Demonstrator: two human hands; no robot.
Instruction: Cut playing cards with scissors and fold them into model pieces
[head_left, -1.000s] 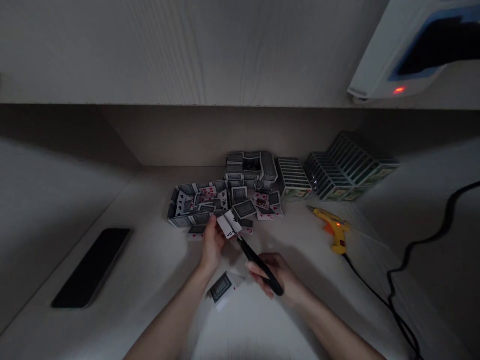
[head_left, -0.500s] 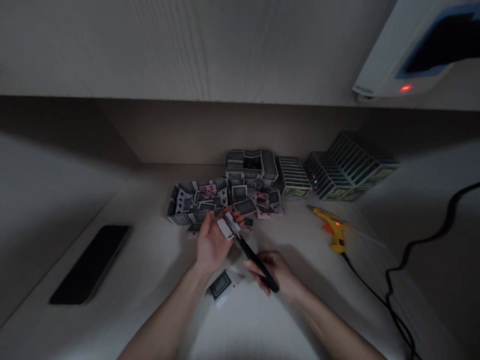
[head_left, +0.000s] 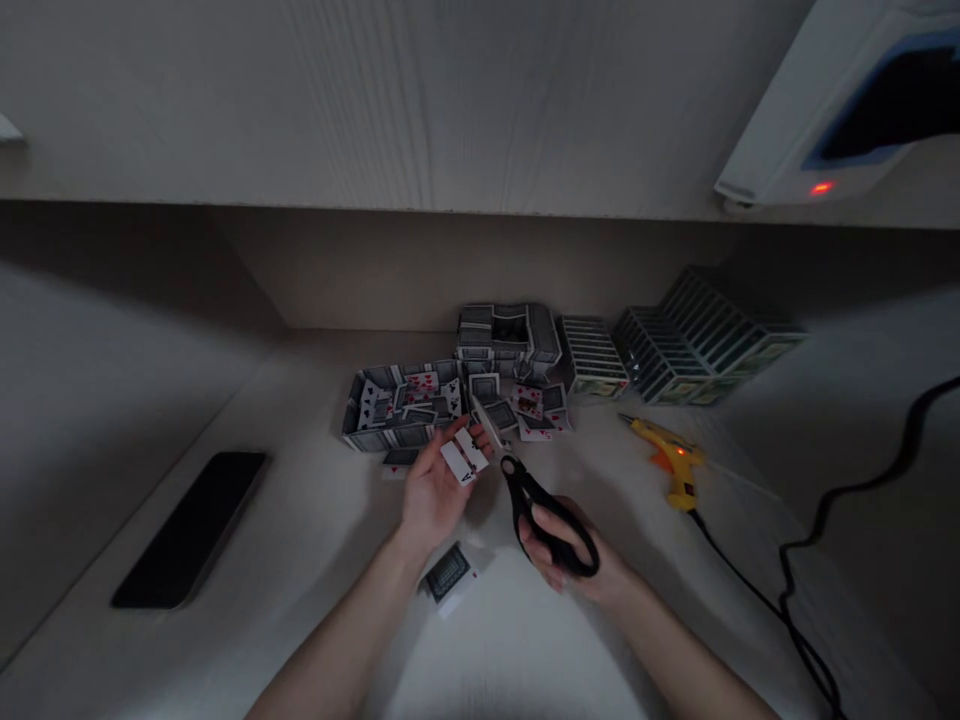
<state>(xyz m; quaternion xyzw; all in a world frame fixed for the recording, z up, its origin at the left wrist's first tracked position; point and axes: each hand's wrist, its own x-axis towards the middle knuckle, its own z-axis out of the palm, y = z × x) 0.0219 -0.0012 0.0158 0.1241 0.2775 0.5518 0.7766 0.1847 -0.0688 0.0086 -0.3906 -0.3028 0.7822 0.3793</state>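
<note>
My left hand is palm up, its fingers curled a little around a white playing card with an A at its corner. A dark line crosses the card, and I cannot tell whether it is cut right through. In my right hand are black-handled scissors, my fingers through the loops. Their blades point up and left, just right of the card and apart from it. Under my left wrist, on the table, lies a small pile of cards, the top one dark-backed.
Beyond my hands stand an open box of cards, a card-built structure, loose cards and striped card stacks. A yellow glue gun with a cord lies right, a phone left. A shelf edge hangs overhead.
The scissors have come away from the card, swinging rightward and turning so that their loops show. The card stays in my left hand. The whole view has shifted slightly.
</note>
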